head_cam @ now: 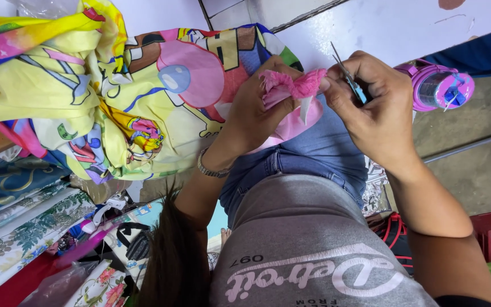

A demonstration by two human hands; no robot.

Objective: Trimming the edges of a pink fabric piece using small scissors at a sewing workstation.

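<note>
Head view. My left hand point(257, 111) pinches a bunched pink fabric edge point(296, 85) at centre; my right hand point(376, 108), at 3 o'clock of it, is closed around small snips point(348, 77) with blades touching the cloth. The fabric looks light, soft and limp, likely to slip or fray; I judge it best gripped close beside the cut. The attached cartoon-print cloth point(120, 96) spreads toward 9 o'clock over my lap and may drag. A pink bottle point(441, 85) lies at 3 o'clock; folded floral fabrics point(24, 222) at 8 o'clock.

Bright even light, soft shadows; edges perhaps slightly stretched, mostly sharp.
</note>
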